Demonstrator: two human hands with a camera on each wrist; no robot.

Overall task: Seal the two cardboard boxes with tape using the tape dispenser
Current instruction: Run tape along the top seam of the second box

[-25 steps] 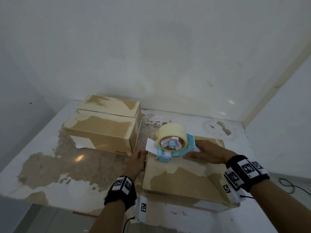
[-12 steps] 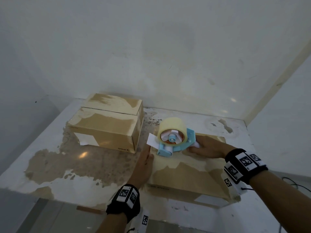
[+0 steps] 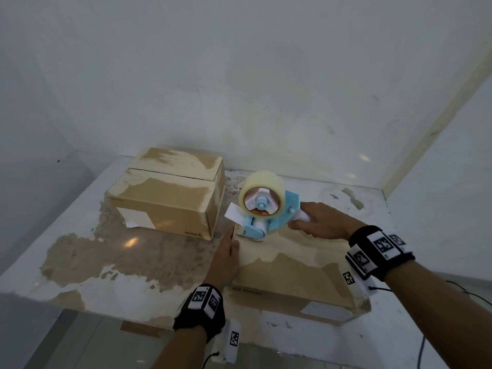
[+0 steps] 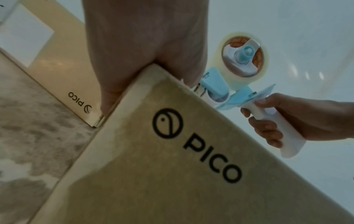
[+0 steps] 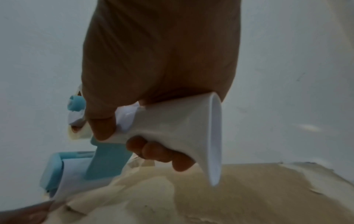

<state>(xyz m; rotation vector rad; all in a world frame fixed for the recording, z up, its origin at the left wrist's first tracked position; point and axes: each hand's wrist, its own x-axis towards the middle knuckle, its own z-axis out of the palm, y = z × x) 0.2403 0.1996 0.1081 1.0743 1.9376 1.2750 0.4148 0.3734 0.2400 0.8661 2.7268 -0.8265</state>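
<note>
The near cardboard box point(image 3: 298, 272) lies in front of me, its PICO print showing in the left wrist view point(image 4: 172, 151). My left hand point(image 3: 226, 258) presses flat against the box's left side, fingers straight, also seen as the left hand point(image 4: 143, 45). My right hand point(image 3: 322, 222) grips the white handle point(image 5: 182, 128) of the blue tape dispenser point(image 3: 266, 211). The dispenser's front roller rests on the box top near its far left corner. A white tab point(image 3: 234, 213) sticks out past the box edge. The second box point(image 3: 165, 201) sits at the back left with its flaps closed.
Both boxes stand on a worn white table point(image 3: 106, 262) with brown patches, set into a corner of white walls. The table's front edge point(image 3: 119, 315) is near my wrists. A dark cable point(image 3: 468, 291) runs at the right.
My left hand slid back along the near box's left side and now lies flat against it. The dispenser stays at the far left corner in my right hand.
</note>
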